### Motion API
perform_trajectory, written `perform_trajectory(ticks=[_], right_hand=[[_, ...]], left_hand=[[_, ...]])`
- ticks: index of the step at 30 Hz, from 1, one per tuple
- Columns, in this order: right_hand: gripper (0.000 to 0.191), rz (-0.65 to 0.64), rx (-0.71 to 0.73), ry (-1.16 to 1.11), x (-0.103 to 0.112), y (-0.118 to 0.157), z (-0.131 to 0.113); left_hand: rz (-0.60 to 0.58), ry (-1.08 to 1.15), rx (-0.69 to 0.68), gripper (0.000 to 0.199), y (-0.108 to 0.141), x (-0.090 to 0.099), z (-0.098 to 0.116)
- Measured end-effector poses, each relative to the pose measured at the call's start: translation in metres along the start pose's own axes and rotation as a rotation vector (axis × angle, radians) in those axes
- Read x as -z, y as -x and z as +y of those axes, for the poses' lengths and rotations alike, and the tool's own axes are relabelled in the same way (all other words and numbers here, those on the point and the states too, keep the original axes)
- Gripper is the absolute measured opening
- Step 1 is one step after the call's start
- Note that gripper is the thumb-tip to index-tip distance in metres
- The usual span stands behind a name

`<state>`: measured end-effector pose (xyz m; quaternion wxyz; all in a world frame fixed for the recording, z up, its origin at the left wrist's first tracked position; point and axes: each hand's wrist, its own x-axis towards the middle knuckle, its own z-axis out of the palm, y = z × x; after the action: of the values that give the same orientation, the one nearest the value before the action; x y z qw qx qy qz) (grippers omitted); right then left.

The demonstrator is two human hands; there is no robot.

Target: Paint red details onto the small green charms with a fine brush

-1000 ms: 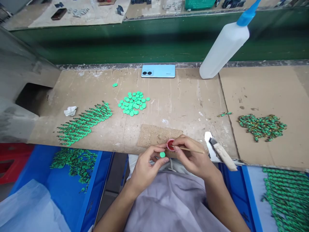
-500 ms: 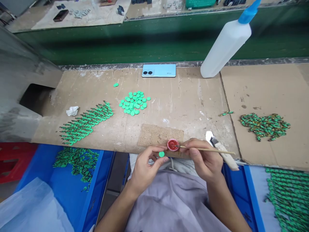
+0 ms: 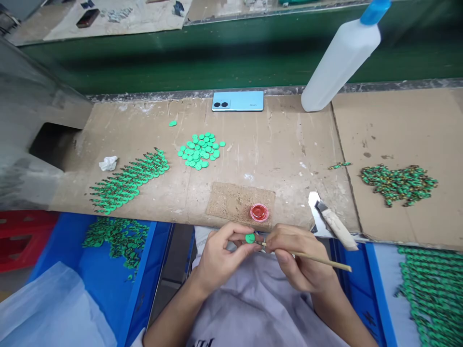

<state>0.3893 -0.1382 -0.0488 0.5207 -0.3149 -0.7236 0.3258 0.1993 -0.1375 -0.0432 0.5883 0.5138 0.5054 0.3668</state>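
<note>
Between the thumb and fingers of my left hand (image 3: pixel 224 255) is a small round green disc (image 3: pixel 250 238), its flat face turned up. My right hand (image 3: pixel 302 255) grips a thin wooden-handled brush (image 3: pixel 321 260), with its tip end at the disc; whether it touches cannot be made out. Just beyond both hands, a small round cup of red liquid (image 3: pixel 259 212) sits on a brown rough-surfaced board (image 3: pixel 231 201) at the table's front edge. A loose pile of similar green discs (image 3: pixel 198 150) lies farther off to the left.
Rows of green pieces with dark ends (image 3: pixel 130 183) lie at left, above a blue bin (image 3: pixel 108 274). A scraper-like tool (image 3: pixel 336 224) rests right of the cup. Farther back are a light-blue phone (image 3: pixel 238 101) and a white bottle (image 3: pixel 340 65). Small green-gold pieces (image 3: pixel 398 185) are heaped right.
The brush tip has left the red cup and come to the green disc. Both hands have drawn together, nearer to my body, and the disc has shifted slightly right.
</note>
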Motion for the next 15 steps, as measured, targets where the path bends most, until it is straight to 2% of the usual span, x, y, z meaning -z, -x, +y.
perform_trajectory(ticks=[9, 12, 15], right_hand=[[0.018, -0.038, 0.019, 0.019, 0.001, 0.0, 0.001], [0.014, -0.067, 0.083, 0.153, -0.001, -0.002, -0.002], [0.027, -0.121, 0.123, 0.303, -0.002, -0.005, -0.007]], left_hand=[[-0.001, -0.154, -0.141, 0.014, 0.001, 0.002, -0.002], [-0.022, -0.294, -0.238, 0.014, 0.003, 0.004, -0.007], [-0.055, -0.377, -0.26, 0.019, 0.004, 0.004, -0.009]])
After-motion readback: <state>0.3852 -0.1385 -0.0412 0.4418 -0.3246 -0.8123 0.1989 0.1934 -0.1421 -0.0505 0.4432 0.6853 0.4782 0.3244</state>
